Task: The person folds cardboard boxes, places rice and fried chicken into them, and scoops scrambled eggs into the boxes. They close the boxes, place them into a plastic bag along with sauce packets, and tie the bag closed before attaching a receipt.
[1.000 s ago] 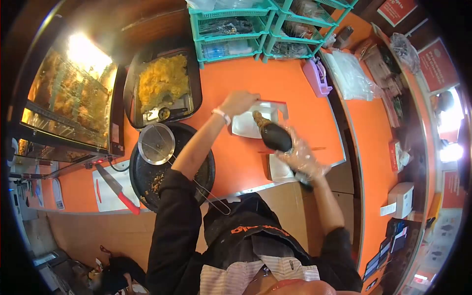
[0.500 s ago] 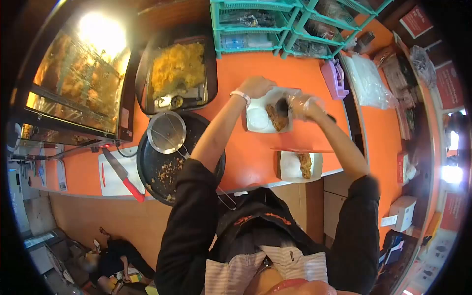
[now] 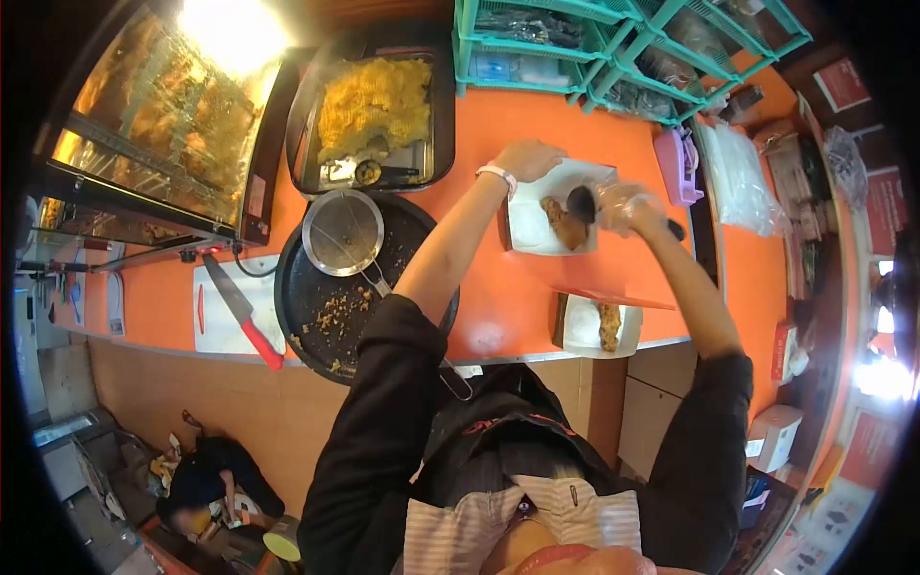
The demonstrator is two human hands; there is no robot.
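Observation:
My left hand point(image 3: 530, 159) rests at the upper left edge of a white box point(image 3: 529, 222); its fingertips are partly hidden. My right hand point(image 3: 628, 206), in a clear plastic glove, is closed around black tongs point(image 3: 581, 204). The dark tip of the tongs touches a brown fried piece point(image 3: 563, 226) lying inside this box. Nearer to me, a second white box point(image 3: 579, 326) with a red flap holds another fried piece point(image 3: 609, 327).
A black round pan point(image 3: 321, 321) with crumbs and a strainer point(image 3: 343, 233) stands left. Beyond it is a tray of yellow food point(image 3: 376, 103). A red-handled knife point(image 3: 244, 311) lies near the lit cabinet point(image 3: 163, 125). Green racks point(image 3: 575, 48) stand behind. A person point(image 3: 220, 479) sits lower left.
The fried piece that hung from the tongs a second ago now lies in the farther box, and my right hand has moved up to it. The view has shifted left.

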